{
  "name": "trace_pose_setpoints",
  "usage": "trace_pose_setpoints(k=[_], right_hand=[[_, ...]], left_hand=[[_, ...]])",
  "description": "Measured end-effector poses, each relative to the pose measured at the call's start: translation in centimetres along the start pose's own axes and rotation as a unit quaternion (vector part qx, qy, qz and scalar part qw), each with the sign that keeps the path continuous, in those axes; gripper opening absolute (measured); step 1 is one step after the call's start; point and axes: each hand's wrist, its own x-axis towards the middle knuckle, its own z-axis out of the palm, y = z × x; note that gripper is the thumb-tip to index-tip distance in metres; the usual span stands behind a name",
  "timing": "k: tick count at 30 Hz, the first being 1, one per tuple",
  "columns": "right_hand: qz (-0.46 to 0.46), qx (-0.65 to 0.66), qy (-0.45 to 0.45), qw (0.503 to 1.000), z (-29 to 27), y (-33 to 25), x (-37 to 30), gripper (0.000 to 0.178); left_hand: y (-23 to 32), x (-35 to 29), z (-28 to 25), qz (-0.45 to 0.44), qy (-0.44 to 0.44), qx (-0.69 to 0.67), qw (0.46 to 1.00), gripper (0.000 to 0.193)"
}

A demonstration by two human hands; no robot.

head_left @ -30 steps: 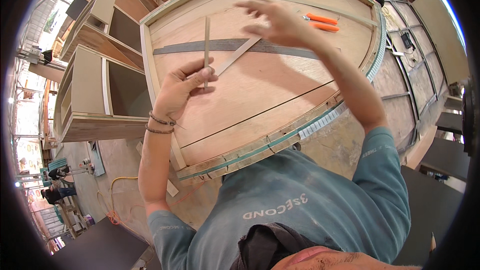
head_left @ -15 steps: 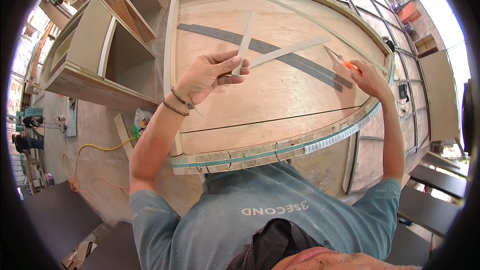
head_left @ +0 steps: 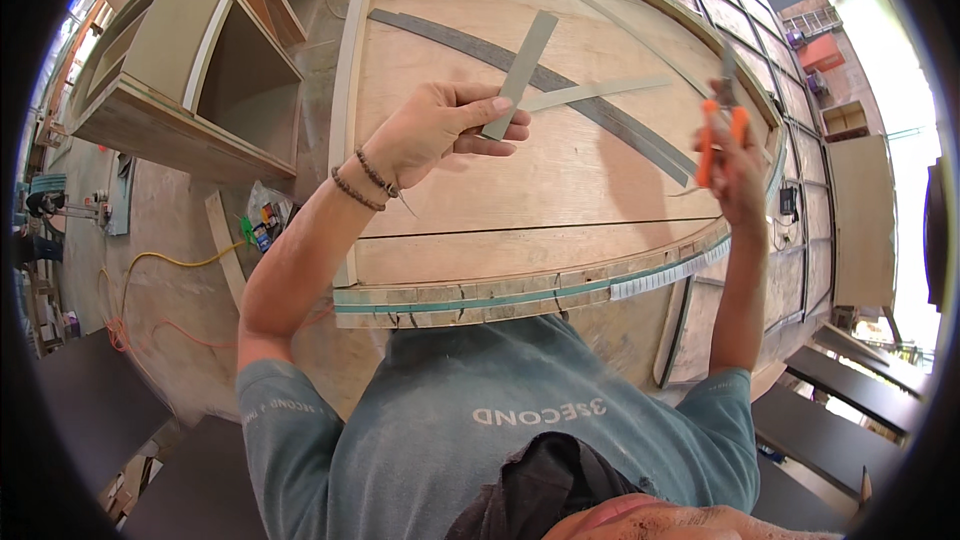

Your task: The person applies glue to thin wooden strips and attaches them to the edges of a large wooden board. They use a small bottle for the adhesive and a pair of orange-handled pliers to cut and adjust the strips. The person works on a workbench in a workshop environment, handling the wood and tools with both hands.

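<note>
At the workbench side of a curved wooden panel [head_left: 530, 205], I hold a flat grey-green strip [head_left: 527, 65] in my left hand [head_left: 452, 128], thumb and fingers clamped on its near end, its free end slanting away to the right above the panel. In my right hand [head_left: 738, 175], over the panel's right side, is a pair of snips [head_left: 709, 142]; my fingers are curled around the orange handles, blades pointing away from me, too blurred to tell whether they are parted. Below my hands, dark grey strips [head_left: 620, 128] lie slantwise across the panel, and a pale strip [head_left: 620, 88] crosses over them. Two beaded bracelets [head_left: 357, 190] circle my left wrist. An open-fronted cabinet [head_left: 160, 85] stands to my left, and a yellow hose [head_left: 185, 255] curves along the floor near it.
</note>
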Motion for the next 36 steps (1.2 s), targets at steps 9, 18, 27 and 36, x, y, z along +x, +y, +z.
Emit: trace_pose_setpoints(k=[9,18,27,36], right_hand=[[0.055,-0.204,-0.178,0.961,7.2,-1.7,-0.9,0.053],[-0.018,-0.363,-0.233,0.902,8.9,-3.0,0.0,0.047],[-0.083,-0.388,-0.242,0.886,10.5,-3.4,1.1,0.045],[-0.158,-0.452,-0.245,0.843,10.4,-3.4,1.1,0.033]], left_hand=[[0.6,-0.6,0.4,0.066,-0.002,0.027,0.997,0.036],[1.1,-0.9,0.8,0.131,0.015,0.053,0.990,0.034],[0.6,-0.7,0.3,0.135,-0.012,0.057,0.989,0.033],[0.8,-1.0,0.8,0.081,-0.009,0.017,0.997,0.033]])
